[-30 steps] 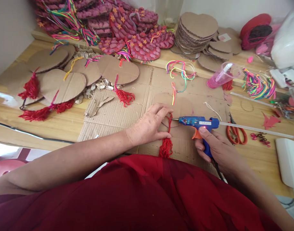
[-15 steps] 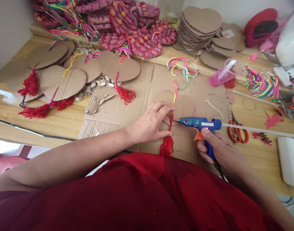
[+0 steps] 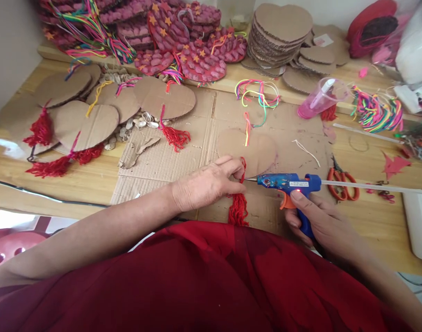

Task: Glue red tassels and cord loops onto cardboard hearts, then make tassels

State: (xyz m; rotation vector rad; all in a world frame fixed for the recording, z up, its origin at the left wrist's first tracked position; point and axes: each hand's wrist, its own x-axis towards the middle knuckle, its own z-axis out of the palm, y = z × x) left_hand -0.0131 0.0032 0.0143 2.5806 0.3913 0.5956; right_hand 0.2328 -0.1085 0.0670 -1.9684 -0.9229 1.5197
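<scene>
My right hand (image 3: pixel 316 216) grips a blue glue gun (image 3: pixel 283 182) with an orange trigger; a long clear glue stick (image 3: pixel 366 186) sticks out of its back. Its metal nozzle points left, close to the fingers of my left hand (image 3: pixel 211 182). That hand pinches the cord of a red yarn tassel (image 3: pixel 238 210), whose fringe hangs toward me. Under the fingers lies a heart-shaped cardboard piece (image 3: pixel 248 147), its lower point hidden by the hand. A pink and yellow cord loop (image 3: pixel 247 129) is fixed at its upper edge.
Cardboard hearts with tassels (image 3: pixel 86 120) lie at left beside shells (image 3: pixel 143 119). Behind are decorated pink pieces (image 3: pixel 202 62) and a stack of cardboard hearts (image 3: pixel 282 37). To the right are a pink cup (image 3: pixel 317 99), orange-handled scissors (image 3: pixel 342 184) and coloured cords (image 3: pixel 377 110).
My left fingers have drawn closer together on the tassel cord, near the nozzle. The glue gun stays almost in place. The whole view has shifted slightly.
</scene>
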